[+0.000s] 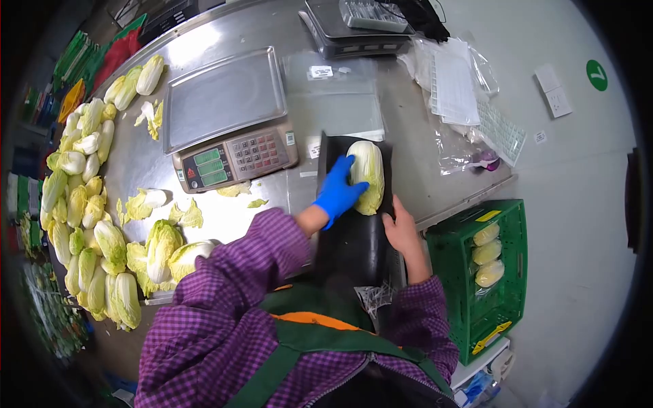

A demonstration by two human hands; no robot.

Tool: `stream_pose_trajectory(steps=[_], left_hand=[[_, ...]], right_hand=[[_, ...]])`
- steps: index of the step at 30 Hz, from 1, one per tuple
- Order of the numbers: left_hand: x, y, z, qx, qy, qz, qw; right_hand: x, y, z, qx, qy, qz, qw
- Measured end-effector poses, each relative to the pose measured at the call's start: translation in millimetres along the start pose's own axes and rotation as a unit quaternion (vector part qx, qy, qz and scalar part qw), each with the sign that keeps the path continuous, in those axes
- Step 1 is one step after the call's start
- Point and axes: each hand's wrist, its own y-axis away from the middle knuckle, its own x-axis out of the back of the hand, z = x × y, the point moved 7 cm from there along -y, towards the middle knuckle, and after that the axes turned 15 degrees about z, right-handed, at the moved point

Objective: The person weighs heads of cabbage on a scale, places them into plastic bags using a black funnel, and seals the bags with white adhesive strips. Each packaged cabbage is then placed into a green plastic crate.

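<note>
Fingers spread, the blue-gloved left hand (342,189) lay against the left side of a pale cabbage (367,173), thumb and forefinger well apart; whether it was clamped on the cabbage, I could not tell. At the right edge of a black tray (350,248), the bare right hand (403,231) had its thumb apart from its fingers, and how firmly it held that edge did not show. The cabbage rested in the far half of the tray, leafy tip toward the near side. Such a rounded, smooth head seemed best steadied with a broad, light touch, since squeezing might have bruised its leaves, while a firm hand at the edge would probably have checked any slide.

Nearest were a dark green apron (320,343) and purple checked sleeves (231,272) of soft cloth. To the right, a ribbed green plastic crate (517,272) held three plump, wrapped cabbages (488,253). Frilly yellow leaves (190,216) lay loose on the left. Farther off stood a scale (211,166) with a flat, shiny pan, beside glossy clear sheets (340,112) on brushed metal.
</note>
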Motion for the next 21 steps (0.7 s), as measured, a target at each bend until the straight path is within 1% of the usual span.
stream_pose_trajectory(steps=[1,2,4,5,6,7,8,9,10,11,12,14,15,16,18,19,20,21], left_hand=[[23,0,17,-0.186,0.033,0.065,0.98],[48,12,30,-0.364,0.065,0.125,0.921],[95,13,27,-0.291,0.071,0.22,0.929],[104,11,19,-0.291,0.068,0.219,0.929],[90,-5,-18,-0.079,0.086,0.076,0.99],[70,-3,-57,0.14,0.1,-0.071,0.983],[53,10,-45,0.128,-0.002,-0.191,0.973],[41,30,-32,0.113,0.014,-0.2,0.973],[22,27,-40,-0.01,0.019,-0.154,0.988],[12,36,-29,-0.025,0.039,-0.148,0.988],[1,44,-27,-0.021,0.041,-0.149,0.988],[-4,68,-7,-0.108,0.01,-0.12,0.987],[0,81,0,-0.082,0.005,-0.145,0.986],[1,80,-10,-0.08,0.006,-0.148,0.986],[-6,80,-34,-0.133,0.004,-0.217,0.967],[2,66,-47,-0.121,-0.072,-0.133,0.981],[5,60,-53,-0.12,-0.07,-0.135,0.981],[13,55,-50,-0.236,-0.174,-0.085,0.952]], right_hand=[[-7,-6,5,-0.004,-0.079,0.027,0.997],[-11,-12,5,-0.008,-0.081,0.026,0.996],[-28,-31,6,-0.103,-0.186,-0.011,0.977],[-21,-34,-23,-0.133,-0.236,-0.048,0.961],[-30,-42,-25,-0.133,-0.239,-0.048,0.961],[-38,-48,-20,-0.151,-0.223,-0.026,0.963],[-40,-51,-25,-0.168,-0.205,-0.006,0.964],[-42,-51,-30,-0.168,-0.188,-0.029,0.967],[-42,-51,-36,-0.14,-0.186,-0.024,0.972],[-34,-47,-46,-0.108,-0.097,-0.038,0.989],[-26,-44,-55,-0.073,-0.009,-0.052,0.996],[-4,-46,-42,-0.033,-0.133,-0.019,0.99],[10,-37,-33,-0.083,-0.22,-0.057,0.97],[23,-28,-20,-0.071,-0.222,-0.048,0.971],[46,4,-5,-0.056,-0.211,-0.05,0.975],[47,25,8,-0.058,-0.21,-0.049,0.975],[45,45,26,-0.067,-0.215,-0.036,0.974],[45,60,38,-0.077,-0.221,-0.023,0.972]])
